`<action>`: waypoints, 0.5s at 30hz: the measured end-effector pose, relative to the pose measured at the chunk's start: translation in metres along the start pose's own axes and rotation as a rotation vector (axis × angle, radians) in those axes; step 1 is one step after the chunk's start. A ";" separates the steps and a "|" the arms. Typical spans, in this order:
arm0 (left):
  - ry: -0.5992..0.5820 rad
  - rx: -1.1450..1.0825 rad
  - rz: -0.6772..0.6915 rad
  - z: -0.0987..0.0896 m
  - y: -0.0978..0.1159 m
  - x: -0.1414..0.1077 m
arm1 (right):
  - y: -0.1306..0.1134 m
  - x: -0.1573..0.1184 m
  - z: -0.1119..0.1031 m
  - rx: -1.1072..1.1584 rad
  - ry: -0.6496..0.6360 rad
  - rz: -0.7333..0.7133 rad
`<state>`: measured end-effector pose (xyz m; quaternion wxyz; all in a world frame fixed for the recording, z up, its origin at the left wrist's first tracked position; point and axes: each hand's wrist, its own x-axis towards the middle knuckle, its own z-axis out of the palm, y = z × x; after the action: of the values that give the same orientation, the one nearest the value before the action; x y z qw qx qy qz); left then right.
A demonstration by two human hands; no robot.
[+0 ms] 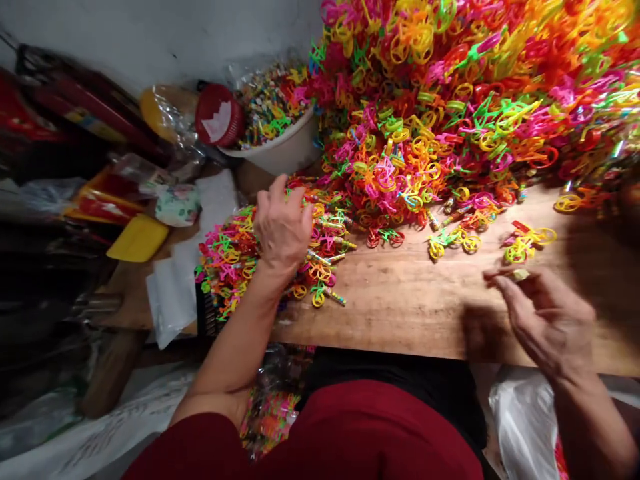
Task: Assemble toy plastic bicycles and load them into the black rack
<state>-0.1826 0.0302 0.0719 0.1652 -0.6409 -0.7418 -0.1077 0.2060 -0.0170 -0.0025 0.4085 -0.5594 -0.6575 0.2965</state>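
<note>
My left hand (283,223) rests on a smaller pile of colourful plastic toy bicycles (227,250) at the left of the wooden table. Its fingers are apart and curve over the pile; their tips are partly hidden. Patterned small tubes (335,296) stick out from some of these pieces. Over the table's right part, my right hand (553,320) is closed in a pinch on a small pale yellow piece (521,274), mostly covered by the fingers. Just beyond it lies a loose yellow, red and green toy bicycle (525,241). Another green and yellow one (453,241) lies further left.
A large heap of bright toy bicycles (425,120) fills the table's back. Behind the left pile stands a white tub (287,143) full of small patterned tubes, beside a red basket (219,115). Plastic bags (173,293) lie left on the wooden table (400,300).
</note>
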 end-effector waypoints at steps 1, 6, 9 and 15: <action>0.031 -0.052 0.101 0.004 0.017 -0.005 | -0.004 -0.006 0.010 -0.009 -0.017 0.010; -0.263 -0.211 0.482 0.044 0.092 -0.025 | -0.017 -0.014 0.048 0.013 -0.088 -0.118; -0.260 -0.244 0.415 0.061 0.105 -0.028 | -0.016 -0.017 0.053 0.027 -0.117 -0.189; -0.256 -0.990 0.003 0.050 0.115 -0.041 | -0.015 -0.015 0.052 0.119 -0.020 -0.058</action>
<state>-0.0698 0.0285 0.0041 -0.2503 -0.6516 -0.6151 -0.3666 0.1539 -0.0308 -0.0182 0.4428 -0.5119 -0.6587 0.3287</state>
